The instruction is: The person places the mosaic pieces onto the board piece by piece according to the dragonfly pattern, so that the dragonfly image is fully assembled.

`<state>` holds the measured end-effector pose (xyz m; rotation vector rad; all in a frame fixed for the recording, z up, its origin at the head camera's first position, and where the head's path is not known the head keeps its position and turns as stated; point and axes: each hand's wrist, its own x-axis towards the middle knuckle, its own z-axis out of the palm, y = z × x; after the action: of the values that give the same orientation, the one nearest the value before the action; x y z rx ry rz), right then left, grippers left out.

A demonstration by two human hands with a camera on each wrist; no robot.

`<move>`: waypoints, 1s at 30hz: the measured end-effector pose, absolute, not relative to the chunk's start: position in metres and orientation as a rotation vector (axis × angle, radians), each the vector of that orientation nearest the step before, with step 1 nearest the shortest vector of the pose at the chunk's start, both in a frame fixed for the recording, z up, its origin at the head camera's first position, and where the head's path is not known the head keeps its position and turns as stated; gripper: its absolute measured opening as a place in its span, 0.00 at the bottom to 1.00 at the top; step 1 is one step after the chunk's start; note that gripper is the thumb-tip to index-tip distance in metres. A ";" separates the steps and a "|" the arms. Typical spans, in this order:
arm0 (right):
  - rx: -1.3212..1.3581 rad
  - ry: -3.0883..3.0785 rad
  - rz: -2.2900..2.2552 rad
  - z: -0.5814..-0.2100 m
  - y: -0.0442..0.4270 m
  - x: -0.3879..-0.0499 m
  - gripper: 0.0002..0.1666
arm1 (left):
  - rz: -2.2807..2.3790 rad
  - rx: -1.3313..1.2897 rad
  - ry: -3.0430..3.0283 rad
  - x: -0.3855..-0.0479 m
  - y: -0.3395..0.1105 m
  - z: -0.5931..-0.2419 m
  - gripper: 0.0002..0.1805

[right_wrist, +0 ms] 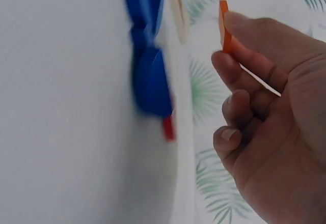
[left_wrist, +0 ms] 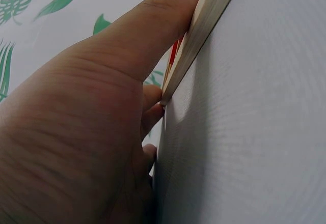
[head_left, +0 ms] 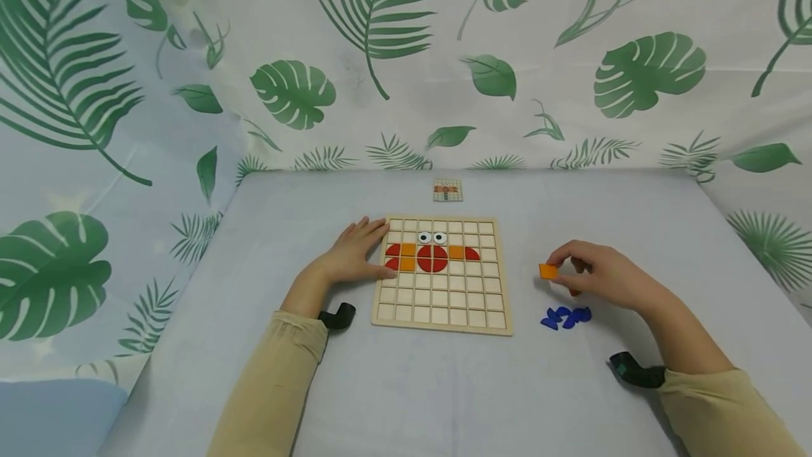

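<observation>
A square wooden grid board (head_left: 442,328) lies on the table, with red quarter-round tiles (head_left: 432,258), orange square tiles (head_left: 408,257) and two eye tiles (head_left: 432,238) in its cells. My left hand (head_left: 350,254) rests at the board's left edge, fingers spread and thumb on the rim; in the left wrist view the thumb (left_wrist: 153,25) touches the board's side. To the right of the board, my right hand (head_left: 599,275) pinches an orange square tile (right_wrist: 224,26) between thumb and fingers, above the table. Blue tiles (head_left: 567,317) lie loose just below that hand.
Behind the board lies a small pattern card (head_left: 447,190). A reddish piece (right_wrist: 169,128) shows beyond the blue tiles in the right wrist view, partly hidden. Leaf-printed cloth (head_left: 406,90) hangs behind the pale table. Black wrist devices (head_left: 636,370) sit at both sleeves.
</observation>
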<state>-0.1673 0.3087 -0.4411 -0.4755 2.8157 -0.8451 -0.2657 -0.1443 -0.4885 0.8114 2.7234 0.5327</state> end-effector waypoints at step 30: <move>-0.588 2.778 -0.930 -0.434 0.213 -0.213 0.12 | 0.549 0.814 2.727 -0.267 -0.144 -0.489 0.58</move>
<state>-0.2131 0.2132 -0.4339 -0.5877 2.7784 -0.9299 -0.2666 -0.1444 -0.4894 0.8140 2.7275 0.5486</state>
